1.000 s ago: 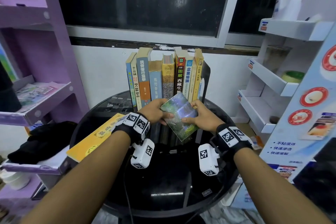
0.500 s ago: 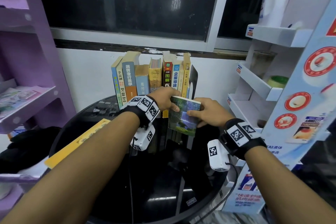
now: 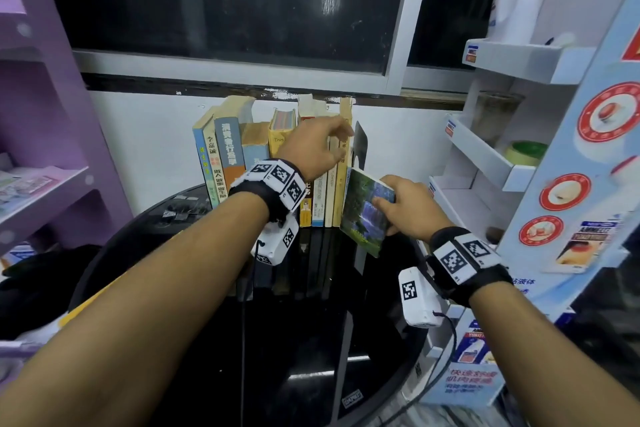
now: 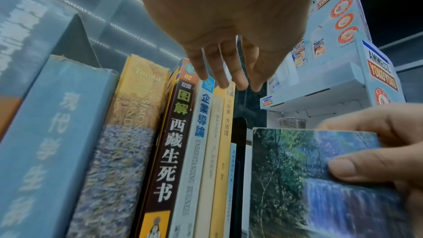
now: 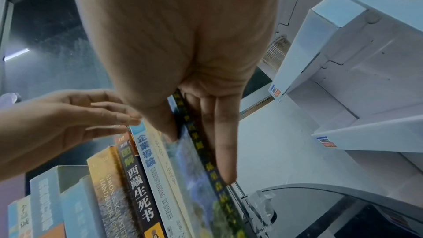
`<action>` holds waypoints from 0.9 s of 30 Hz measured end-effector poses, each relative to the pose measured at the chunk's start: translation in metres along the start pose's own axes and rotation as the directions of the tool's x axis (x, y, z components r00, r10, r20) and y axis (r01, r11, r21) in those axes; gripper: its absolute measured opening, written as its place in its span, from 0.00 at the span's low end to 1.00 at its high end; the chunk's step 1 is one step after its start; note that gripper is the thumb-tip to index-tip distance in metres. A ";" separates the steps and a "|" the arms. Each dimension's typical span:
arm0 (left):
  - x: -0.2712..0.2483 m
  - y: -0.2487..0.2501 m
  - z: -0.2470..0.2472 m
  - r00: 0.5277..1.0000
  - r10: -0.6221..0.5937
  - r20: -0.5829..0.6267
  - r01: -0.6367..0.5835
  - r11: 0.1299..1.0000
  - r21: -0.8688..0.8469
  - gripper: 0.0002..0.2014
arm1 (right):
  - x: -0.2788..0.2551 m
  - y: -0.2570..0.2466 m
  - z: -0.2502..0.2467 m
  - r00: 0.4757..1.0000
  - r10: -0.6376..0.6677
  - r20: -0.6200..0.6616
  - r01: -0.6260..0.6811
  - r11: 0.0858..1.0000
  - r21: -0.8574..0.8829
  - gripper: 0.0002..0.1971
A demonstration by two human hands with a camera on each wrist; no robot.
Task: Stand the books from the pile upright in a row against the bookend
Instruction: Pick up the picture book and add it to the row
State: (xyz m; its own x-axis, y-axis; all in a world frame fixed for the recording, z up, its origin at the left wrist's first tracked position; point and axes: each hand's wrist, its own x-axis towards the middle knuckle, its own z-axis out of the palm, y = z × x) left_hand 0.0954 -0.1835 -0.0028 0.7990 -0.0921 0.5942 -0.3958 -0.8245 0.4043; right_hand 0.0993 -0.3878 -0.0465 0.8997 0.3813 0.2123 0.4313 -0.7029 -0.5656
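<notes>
My right hand (image 3: 410, 210) pinches the waterfall book (image 3: 367, 210), thumb on its cover, upright beside the black bookend (image 3: 360, 142) above the round black table (image 3: 311, 340). Further, my left hand (image 3: 313, 146), fingers straight, touches the tops of the standing books (image 3: 225, 156), hiding some spines.

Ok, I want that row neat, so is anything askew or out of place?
Yes. The small waterfall-cover book, pinched in the right hand, is tilted, in front of the black bookend rather than in the row. The left hand fingers touch the right-end books' tops.
</notes>
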 end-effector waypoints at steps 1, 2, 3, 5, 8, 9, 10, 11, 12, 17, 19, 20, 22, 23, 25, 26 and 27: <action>0.003 0.001 -0.001 0.999 0.017 -0.050 -0.016 0.999 0.028 0.13 | 0.002 0.002 0.001 1.000 0.007 -0.022 -0.007 1.000 -0.008 0.03; 0.007 0.001 -0.003 0.995 0.033 -0.090 -0.027 0.998 0.062 0.14 | 0.005 0.003 0.002 0.999 0.013 -0.043 -0.013 1.000 -0.018 0.03; 0.010 0.001 -0.003 0.992 0.046 -0.116 -0.035 0.994 0.099 0.15 | 0.007 0.005 0.004 0.998 0.021 -0.062 -0.022 0.999 -0.026 0.03; 0.017 0.000 -0.003 0.990 0.057 -0.130 -0.033 0.984 0.176 0.18 | 0.012 0.005 0.006 0.994 0.042 -0.100 -0.046 0.998 -0.033 0.03; 0.026 -0.004 0.000 0.994 0.060 -0.089 -0.031 0.956 0.292 0.23 | 0.019 0.003 0.010 0.986 0.069 -0.152 -0.081 0.994 -0.077 0.06; 0.029 -0.005 0.001 0.996 0.057 -0.066 -0.033 0.946 0.324 0.25 | 0.021 0.003 0.011 0.984 0.076 -0.161 -0.093 0.991 -0.099 0.07; 0.032 -0.007 0.002 0.998 0.050 -0.040 -0.033 0.936 0.351 0.27 | 0.023 0.002 0.012 0.983 0.076 -0.165 -0.097 0.988 -0.122 0.09; 0.036 -0.010 0.004 0.999 0.040 -0.013 -0.032 0.927 0.374 0.29 | 0.026 0.001 0.013 0.983 0.073 -0.167 -0.097 0.986 -0.139 0.09; 0.039 -0.012 0.006 1.000 0.027 0.010 -0.029 0.919 0.393 0.30 | 0.028 -0.001 0.015 0.984 0.069 -0.166 -0.094 0.985 -0.146 0.10; 0.045 -0.024 0.011 0.999 0.012 0.035 -0.026 0.899 0.437 0.30 | 0.039 -0.010 0.028 0.986 0.070 -0.149 -0.089 0.988 -0.127 0.11; 0.046 -0.027 0.011 0.999 0.037 0.000 -0.033 0.905 0.425 0.28 | 0.042 -0.011 0.033 0.989 0.069 -0.127 -0.084 0.990 -0.115 0.11; 0.046 -0.029 0.011 0.999 0.044 -0.014 -0.034 0.907 0.420 0.27 | 0.044 -0.011 0.035 0.991 0.072 -0.112 -0.084 0.991 -0.104 0.12; 0.046 -0.031 0.011 0.999 0.045 -0.019 -0.033 0.906 0.421 0.25 | 0.049 -0.010 0.039 0.994 0.080 -0.073 -0.086 0.994 -0.069 0.13; 0.047 -0.032 0.011 0.999 0.044 -0.012 -0.035 0.906 0.421 0.24 | 0.052 -0.008 0.042 0.995 0.081 -0.052 -0.084 0.995 -0.053 0.14; 0.047 -0.033 0.010 0.999 0.042 -0.004 -0.037 0.910 0.414 0.24 | 0.057 -0.004 0.045 0.997 0.078 -0.020 -0.079 0.996 -0.035 0.16; 0.047 -0.033 0.010 0.999 0.043 -0.004 -0.038 0.911 0.410 0.24 | 0.059 -0.003 0.046 0.997 0.074 -0.014 -0.075 0.997 -0.032 0.16; 0.046 -0.033 0.010 0.999 0.045 -0.003 -0.040 0.912 0.408 0.24 | 0.061 -0.001 0.048 0.997 0.072 -0.009 -0.072 0.997 -0.027 0.17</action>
State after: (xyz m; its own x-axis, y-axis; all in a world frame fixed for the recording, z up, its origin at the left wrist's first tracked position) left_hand 0.1499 -0.1655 0.0045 0.7788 -0.1274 0.6142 -0.2081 -0.9762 0.0614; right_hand 0.1503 -0.3351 -0.0707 0.9289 0.3246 0.1784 0.3672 -0.7444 -0.5577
